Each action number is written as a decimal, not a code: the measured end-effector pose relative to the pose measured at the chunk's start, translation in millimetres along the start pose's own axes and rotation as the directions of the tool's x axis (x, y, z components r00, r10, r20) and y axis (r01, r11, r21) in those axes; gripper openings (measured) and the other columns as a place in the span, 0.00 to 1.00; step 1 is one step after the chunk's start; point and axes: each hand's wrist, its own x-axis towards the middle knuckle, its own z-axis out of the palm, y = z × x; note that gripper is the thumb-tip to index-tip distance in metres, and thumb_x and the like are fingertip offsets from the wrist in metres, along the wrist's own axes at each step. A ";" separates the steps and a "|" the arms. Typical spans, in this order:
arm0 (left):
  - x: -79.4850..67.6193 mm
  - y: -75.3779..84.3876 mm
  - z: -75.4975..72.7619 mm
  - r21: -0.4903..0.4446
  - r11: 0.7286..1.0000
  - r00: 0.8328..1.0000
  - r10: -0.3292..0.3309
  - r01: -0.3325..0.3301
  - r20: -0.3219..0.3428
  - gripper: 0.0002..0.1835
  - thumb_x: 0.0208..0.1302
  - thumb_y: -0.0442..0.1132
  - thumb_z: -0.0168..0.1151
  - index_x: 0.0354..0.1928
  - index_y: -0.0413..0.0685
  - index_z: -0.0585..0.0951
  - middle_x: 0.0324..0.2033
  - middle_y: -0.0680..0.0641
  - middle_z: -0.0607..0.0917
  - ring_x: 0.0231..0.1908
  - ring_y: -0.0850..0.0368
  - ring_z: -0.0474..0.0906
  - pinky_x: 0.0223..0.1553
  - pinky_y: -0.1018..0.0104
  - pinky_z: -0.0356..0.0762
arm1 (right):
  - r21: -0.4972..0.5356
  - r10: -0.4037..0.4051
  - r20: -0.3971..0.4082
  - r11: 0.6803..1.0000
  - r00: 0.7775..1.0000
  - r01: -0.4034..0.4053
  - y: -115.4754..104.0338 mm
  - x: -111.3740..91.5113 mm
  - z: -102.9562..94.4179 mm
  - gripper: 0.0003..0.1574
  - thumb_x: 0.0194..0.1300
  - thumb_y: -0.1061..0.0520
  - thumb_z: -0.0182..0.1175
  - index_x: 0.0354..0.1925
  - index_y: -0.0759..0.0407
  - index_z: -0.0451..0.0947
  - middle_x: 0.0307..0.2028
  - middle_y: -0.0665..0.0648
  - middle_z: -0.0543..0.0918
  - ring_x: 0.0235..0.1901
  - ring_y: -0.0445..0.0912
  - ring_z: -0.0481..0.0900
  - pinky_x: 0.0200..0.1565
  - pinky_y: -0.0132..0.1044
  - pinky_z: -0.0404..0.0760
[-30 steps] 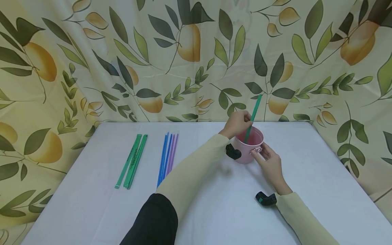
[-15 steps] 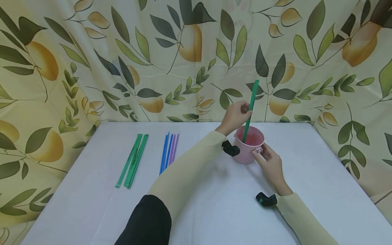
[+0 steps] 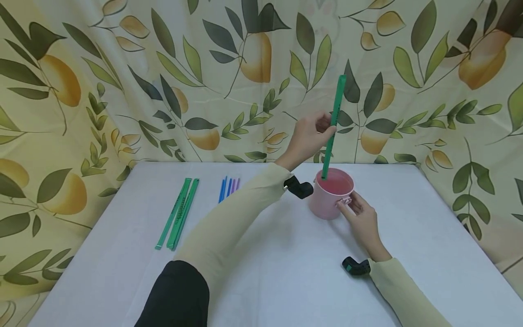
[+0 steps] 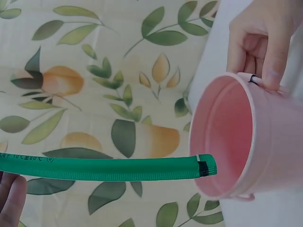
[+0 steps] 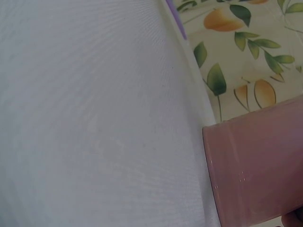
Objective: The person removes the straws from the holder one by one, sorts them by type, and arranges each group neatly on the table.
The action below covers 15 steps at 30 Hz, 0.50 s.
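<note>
My left hand (image 3: 308, 136) pinches a green wrapped straw (image 3: 337, 102) around its middle. The straw stands nearly upright in the head view, its lower end right at the mouth of a small pink bucket (image 3: 323, 205). In the left wrist view, that sealed end of the wrapped straw (image 4: 118, 170) overlaps the bucket's opening, and small print runs along the wrapper. My right hand (image 3: 361, 222) holds the upright bucket by the handle fitting on its near right side. The bucket wall (image 5: 255, 161) fills the lower right of the right wrist view. Nothing shows in the visible part of the bucket's inside.
Several green wrapped straws (image 3: 182, 213) lie on the white table (image 3: 286, 281) at the left. Beside them are blue straws (image 3: 222, 188) and purple straws (image 3: 234, 185), partly hidden by my left sleeve (image 3: 241, 213). A leaf-and-fruit patterned curtain (image 3: 163, 104) hangs behind the table.
My left hand has risen, drawing the green wrapped straw up from inside the bucket to its mouth. The right hand and the bucket have stayed in place.
</note>
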 end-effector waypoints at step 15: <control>-36.5 -20.5 -28.4 0.056 0.997 0.996 -0.065 0.061 0.058 0.08 0.64 0.35 0.59 0.42 0.40 0.80 0.37 0.45 0.85 0.38 0.58 0.81 0.41 0.79 0.76 | 0.010 -0.009 -0.007 1.000 1.000 0.009 1.3 1.5 0.9 0.47 0.63 0.43 0.59 0.70 0.62 0.53 0.67 0.65 0.63 0.63 0.61 0.68 0.60 0.50 0.68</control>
